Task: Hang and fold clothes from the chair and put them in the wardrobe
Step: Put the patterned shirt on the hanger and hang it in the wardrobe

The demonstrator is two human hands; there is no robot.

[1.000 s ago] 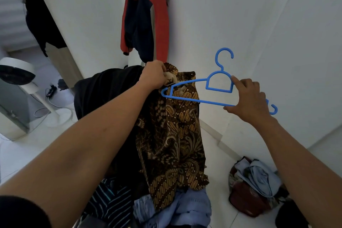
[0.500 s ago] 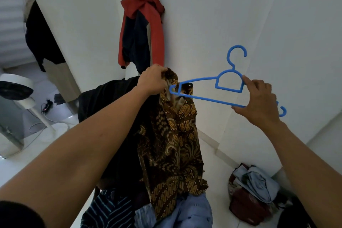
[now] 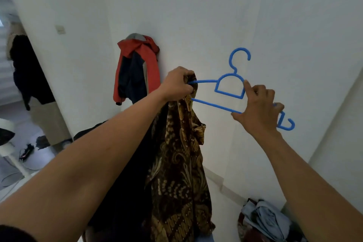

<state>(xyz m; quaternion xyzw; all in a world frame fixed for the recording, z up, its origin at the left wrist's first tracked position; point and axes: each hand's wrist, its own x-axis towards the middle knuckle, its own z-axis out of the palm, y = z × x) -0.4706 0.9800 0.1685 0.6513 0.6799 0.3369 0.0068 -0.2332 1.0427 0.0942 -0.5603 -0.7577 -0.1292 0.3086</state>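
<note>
L hand grips batik shirt collar w/ fingers curled tight, held up in mid-air. R hand pinches blue hanger; hanger's L tip is at the collar.

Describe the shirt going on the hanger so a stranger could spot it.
Start at the white wall where a red and navy jacket hangs. Just right of it, the left hand grips the shirt at one tip of the blue hanger. It is the only brown, gold-patterned cloth; the black cloth beside it is plain.
</note>
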